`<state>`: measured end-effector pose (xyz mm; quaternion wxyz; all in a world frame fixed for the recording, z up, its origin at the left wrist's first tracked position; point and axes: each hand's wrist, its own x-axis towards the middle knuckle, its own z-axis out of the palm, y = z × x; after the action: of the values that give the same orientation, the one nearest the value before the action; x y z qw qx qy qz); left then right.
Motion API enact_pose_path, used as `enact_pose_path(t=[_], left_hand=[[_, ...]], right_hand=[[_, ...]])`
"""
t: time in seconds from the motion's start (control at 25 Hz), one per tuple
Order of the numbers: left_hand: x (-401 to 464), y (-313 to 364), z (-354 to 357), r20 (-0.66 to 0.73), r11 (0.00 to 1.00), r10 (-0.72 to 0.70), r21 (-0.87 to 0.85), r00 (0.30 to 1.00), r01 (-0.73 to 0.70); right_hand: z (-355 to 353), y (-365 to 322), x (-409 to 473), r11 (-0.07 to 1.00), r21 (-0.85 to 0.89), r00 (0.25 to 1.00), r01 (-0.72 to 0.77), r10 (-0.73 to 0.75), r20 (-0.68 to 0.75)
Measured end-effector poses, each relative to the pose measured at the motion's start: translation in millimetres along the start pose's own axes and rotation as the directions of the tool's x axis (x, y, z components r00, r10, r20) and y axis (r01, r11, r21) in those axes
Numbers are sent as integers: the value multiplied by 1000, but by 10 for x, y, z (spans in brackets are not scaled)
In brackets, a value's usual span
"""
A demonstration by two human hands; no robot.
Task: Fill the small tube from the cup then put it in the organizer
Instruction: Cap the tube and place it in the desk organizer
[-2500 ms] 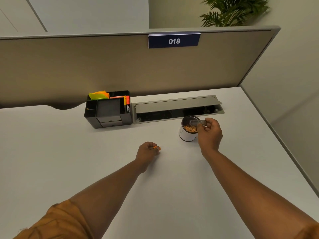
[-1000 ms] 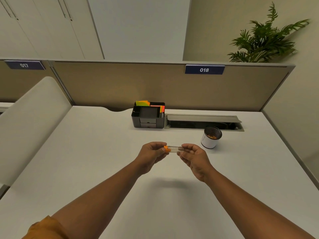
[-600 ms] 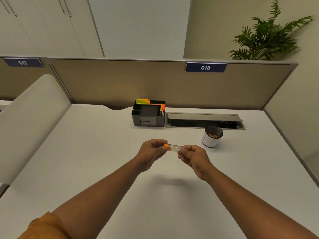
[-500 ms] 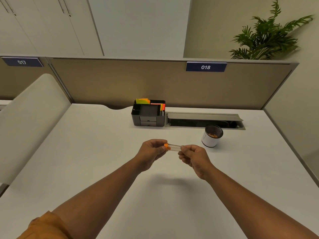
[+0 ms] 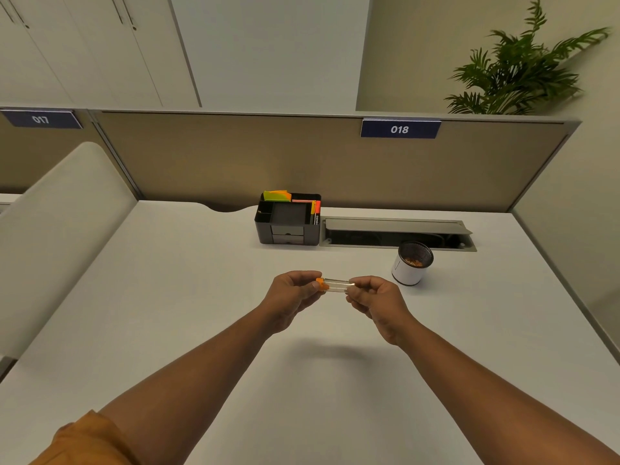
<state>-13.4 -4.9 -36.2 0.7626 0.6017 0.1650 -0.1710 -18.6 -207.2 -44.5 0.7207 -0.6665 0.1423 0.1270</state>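
Observation:
A small clear tube (image 5: 337, 284) lies level in the air above the white desk, held between both hands. My left hand (image 5: 292, 293) pinches its orange cap (image 5: 322, 284) at the left end. My right hand (image 5: 374, 298) grips the tube's right end. I cannot tell what is inside the tube. The white cup (image 5: 411, 262), dark inside with orange-brown bits at the bottom, stands on the desk to the right of my hands. The black organizer (image 5: 288, 223) sits at the back of the desk, with sticky notes and markers in it.
A grey cable hatch (image 5: 397, 229) with its lid raised lies right of the organizer, just behind the cup. A tan partition (image 5: 235, 159) closes off the back. A pale chair back (image 5: 50, 229) stands at the left. The desk edge runs along the right.
The tube came out of the cup and both hands met at mid-desk, with the orange cap now at its left end. In the last half second almost nothing has moved.

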Motion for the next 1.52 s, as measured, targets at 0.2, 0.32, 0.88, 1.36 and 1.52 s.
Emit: enact_pose_path(t=[0.2, 0.32, 0.88, 1.36, 1.52], left_hand=[[-3, 5, -8, 8, 1000, 5, 15, 1000, -5], [-11, 18, -20, 15, 1000, 4, 27, 1000, -5], [66, -117, 38, -9, 1000, 11, 29, 1000, -11], [616, -502, -303, -16, 723, 116, 687, 993, -73], [959, -704, -578, 53, 401, 143, 910, 988, -107]], right_hand=[[7, 26, 2, 1000, 3, 1000, 21, -21, 8], [14, 26, 9, 1000, -18, 1000, 15, -15, 8], [-29, 26, 112, 986, -165, 1000, -10, 7, -18], [174, 84, 597, 801, -591, 993, -96, 119, 1], [400, -35, 1004, 777, -629, 1000, 1, -20, -23]])
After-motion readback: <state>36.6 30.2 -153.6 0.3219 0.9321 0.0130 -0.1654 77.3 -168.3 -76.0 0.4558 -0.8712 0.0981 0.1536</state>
